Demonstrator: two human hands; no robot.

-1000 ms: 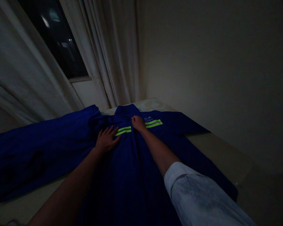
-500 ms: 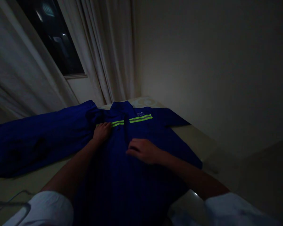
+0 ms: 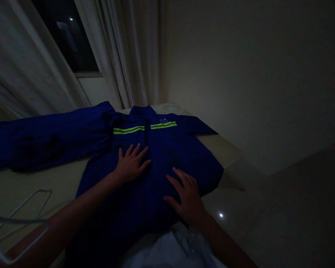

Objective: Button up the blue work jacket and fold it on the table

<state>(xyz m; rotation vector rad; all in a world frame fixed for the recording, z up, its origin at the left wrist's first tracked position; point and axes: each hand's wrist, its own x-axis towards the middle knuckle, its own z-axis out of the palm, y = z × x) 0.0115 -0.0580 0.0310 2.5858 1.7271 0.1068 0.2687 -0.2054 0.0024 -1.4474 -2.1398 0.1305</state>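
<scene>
A dark blue work jacket (image 3: 159,149) lies spread out, front side up, its collar at the far end. Two yellow-green reflective strips cross its chest, with a small pale logo above the right one. On the jacket's front, below the left strip, my left hand (image 3: 131,163) rests flat with fingers spread. My right hand (image 3: 187,197) is at the lower right part of the jacket, fingers apart and slightly bent; whether it touches the cloth I cannot tell. Neither hand holds anything.
Another dark blue garment or part (image 3: 56,137) stretches to the left, overlapping the jacket's side. A pale cable (image 3: 25,219) loops at lower left. The pale bed or table surface (image 3: 223,149) ends on the right above a shiny floor (image 3: 240,223). Curtains (image 3: 128,48) hang behind.
My left hand has moved off the left strip down toward the jacket's middle, and its fingers have spread. My right hand has shifted right and nearer to me, opening from a curl. The view has tilted down.
</scene>
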